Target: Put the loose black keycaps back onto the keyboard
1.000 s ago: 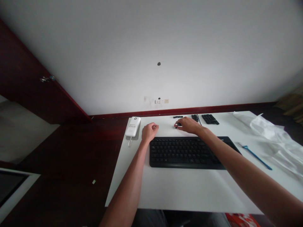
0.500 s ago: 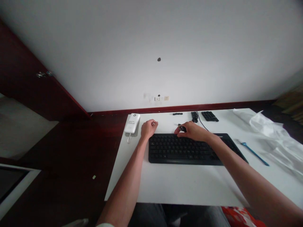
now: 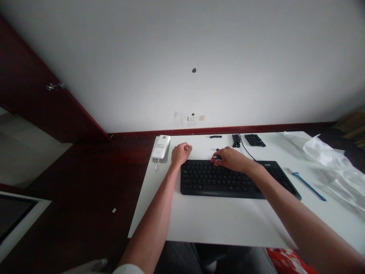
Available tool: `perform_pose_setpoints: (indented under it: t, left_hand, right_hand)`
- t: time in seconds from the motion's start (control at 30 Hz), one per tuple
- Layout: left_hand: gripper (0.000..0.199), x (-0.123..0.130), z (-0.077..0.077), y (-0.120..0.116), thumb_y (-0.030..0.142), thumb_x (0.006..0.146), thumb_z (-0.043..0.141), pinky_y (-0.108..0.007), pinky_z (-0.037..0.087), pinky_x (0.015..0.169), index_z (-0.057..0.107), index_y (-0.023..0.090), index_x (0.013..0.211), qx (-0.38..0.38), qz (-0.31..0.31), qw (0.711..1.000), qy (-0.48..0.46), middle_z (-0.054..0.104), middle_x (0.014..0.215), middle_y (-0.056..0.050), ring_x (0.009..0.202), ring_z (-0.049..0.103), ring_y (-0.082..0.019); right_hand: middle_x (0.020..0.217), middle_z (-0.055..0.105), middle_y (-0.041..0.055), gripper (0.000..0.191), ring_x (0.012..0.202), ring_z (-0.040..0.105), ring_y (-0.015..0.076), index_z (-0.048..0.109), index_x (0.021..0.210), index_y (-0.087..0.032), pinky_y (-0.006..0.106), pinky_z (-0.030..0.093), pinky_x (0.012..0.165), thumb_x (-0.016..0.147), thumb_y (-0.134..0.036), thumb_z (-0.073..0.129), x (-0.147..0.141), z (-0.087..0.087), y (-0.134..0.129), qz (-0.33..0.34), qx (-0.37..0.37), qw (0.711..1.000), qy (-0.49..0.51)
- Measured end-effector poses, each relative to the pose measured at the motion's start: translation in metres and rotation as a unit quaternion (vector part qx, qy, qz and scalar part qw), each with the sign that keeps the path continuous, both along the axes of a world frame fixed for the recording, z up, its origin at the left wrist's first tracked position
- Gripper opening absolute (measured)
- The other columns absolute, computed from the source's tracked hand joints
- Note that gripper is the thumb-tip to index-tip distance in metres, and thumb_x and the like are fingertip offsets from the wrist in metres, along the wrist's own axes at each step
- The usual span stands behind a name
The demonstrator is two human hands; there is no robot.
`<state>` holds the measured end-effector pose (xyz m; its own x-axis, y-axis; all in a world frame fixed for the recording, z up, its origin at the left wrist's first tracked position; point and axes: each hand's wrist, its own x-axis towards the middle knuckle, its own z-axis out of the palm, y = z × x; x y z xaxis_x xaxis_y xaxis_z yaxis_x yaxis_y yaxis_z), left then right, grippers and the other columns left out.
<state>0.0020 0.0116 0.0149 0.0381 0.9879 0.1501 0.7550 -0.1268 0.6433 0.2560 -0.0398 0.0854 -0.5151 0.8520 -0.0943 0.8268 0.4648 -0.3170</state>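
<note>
A black keyboard (image 3: 216, 186) lies on the white table (image 3: 228, 224). Over its upper edge, my right hand (image 3: 230, 158) pinches a small black keycap (image 3: 218, 156) between thumb and fingers. My left hand (image 3: 181, 153) rests curled at the keyboard's top left corner; what its fingers hold, if anything, is hidden. Beyond the keyboard lie a short row of black keycaps (image 3: 216, 136), a small cluster of keycaps (image 3: 236, 140) and a larger block of keycaps (image 3: 253, 140).
A white power bank (image 3: 161, 147) with a strap is at the table's back left. To the right are a blue stick-like tool (image 3: 309, 186) and crumpled white plastic wrapping (image 3: 327, 152). A black cable (image 3: 246, 149) runs back from the keyboard.
The view has shifted slightly. My right hand has changed its angle a little around the small black piece, and my left hand stays in nearly the same place.
</note>
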Motion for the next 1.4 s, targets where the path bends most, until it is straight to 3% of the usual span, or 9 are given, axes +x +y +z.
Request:
perform_pose_setpoints:
  t: [0.23,0.57,0.73,0.83,0.93,1.07,1.13,1.27,1.4]
  left_hand:
    - [0.024,0.0,-0.001,0.0,0.042,0.095,0.06,-0.026,0.035,0.065,0.074,0.026,0.085,0.001,0.0,1.0,-0.008,0.072,0.077,0.0,0.072,0.063,-0.017]
    - [0.023,0.0,0.002,-0.001,0.041,0.095,0.06,-0.026,0.034,0.065,0.073,0.025,0.084,-0.001,-0.004,1.0,-0.004,0.072,0.078,0.0,0.072,0.062,-0.016]
    - [0.023,0.0,0.003,-0.002,0.041,0.096,0.06,-0.026,0.035,0.065,0.073,0.026,0.084,0.003,-0.005,1.0,-0.006,0.071,0.077,0.0,0.072,0.063,-0.017]
    - [0.023,0.0,0.005,-0.002,0.041,0.095,0.061,-0.026,0.035,0.065,0.073,0.025,0.083,-0.001,-0.005,1.0,-0.008,0.071,0.075,0.0,0.071,0.063,-0.017]
    - [0.024,0.0,0.006,-0.002,0.041,0.095,0.061,-0.026,0.034,0.064,0.073,0.025,0.083,-0.003,-0.005,1.0,-0.007,0.071,0.075,0.0,0.07,0.062,-0.017]
    - [0.025,0.0,0.004,-0.001,0.042,0.096,0.06,-0.027,0.034,0.064,0.072,0.025,0.083,0.0,-0.004,1.0,0.0,0.07,0.073,0.0,0.07,0.062,-0.017]
    - [0.025,0.0,0.002,-0.001,0.042,0.096,0.059,-0.027,0.034,0.064,0.072,0.025,0.083,-0.001,-0.004,1.0,0.001,0.07,0.073,0.0,0.07,0.062,-0.017]
    - [0.025,0.0,0.0,0.0,0.043,0.095,0.059,-0.027,0.034,0.064,0.071,0.025,0.082,0.002,-0.003,1.0,-0.003,0.068,0.071,0.001,0.07,0.061,-0.017]
    - [0.025,0.0,-0.001,0.001,0.043,0.095,0.059,-0.027,0.033,0.064,0.072,0.025,0.083,-0.003,0.001,1.0,-0.001,0.069,0.073,0.0,0.07,0.061,-0.017]
  right_hand:
    - [0.095,0.081,0.0079,0.016,0.092,0.075,0.0285,0.081,0.1,-0.025,0.032,0.05,0.073,0.09,-0.02,0.069,-0.011,0.003,-0.007,-0.003,0.04,0.997,-0.069]
    - [0.091,0.081,0.0054,0.014,0.09,0.075,0.0265,0.081,0.1,-0.027,0.03,0.048,0.074,0.088,-0.025,0.074,-0.003,-0.001,0.002,-0.001,-0.001,1.0,-0.023]
    - [0.087,0.079,0.0033,0.011,0.082,0.071,0.023,0.08,0.095,-0.026,0.03,0.046,0.073,0.088,-0.031,0.074,0.003,0.006,0.001,-0.01,0.002,0.999,0.049]
    - [0.075,0.071,0.0016,0.025,0.069,0.063,0.018,0.076,0.086,-0.023,0.03,0.043,0.067,0.091,-0.047,0.071,0.006,0.012,-0.002,-0.066,0.03,0.985,0.157]
    - [0.059,0.05,-0.0017,0.048,0.056,0.045,0.0134,0.056,0.067,-0.021,0.028,0.036,0.055,0.091,-0.063,0.066,0.001,0.01,-0.005,-0.125,-0.014,0.925,0.358]
    - [0.054,0.019,-0.0089,0.062,0.047,0.016,0.0094,0.028,0.061,-0.025,0.025,0.018,0.043,0.086,-0.066,0.067,-0.02,-0.007,-0.006,-0.153,-0.132,0.747,0.634]
    - [0.053,0.015,-0.0098,0.064,0.047,0.012,0.0085,0.025,0.059,-0.025,0.025,0.014,0.042,0.084,-0.059,0.072,-0.03,-0.015,-0.004,-0.159,-0.153,0.693,0.686]
    - [0.05,0.017,-0.0096,0.059,0.045,0.013,0.0071,0.028,0.055,-0.024,0.024,0.011,0.042,0.084,-0.046,0.075,-0.043,-0.026,-0.003,-0.159,-0.158,0.655,0.722]
    - [0.05,0.018,-0.0094,0.054,0.044,0.014,0.0064,0.03,0.053,-0.024,0.025,0.008,0.043,0.081,-0.039,0.074,-0.049,-0.034,-0.002,-0.146,-0.16,0.656,0.723]
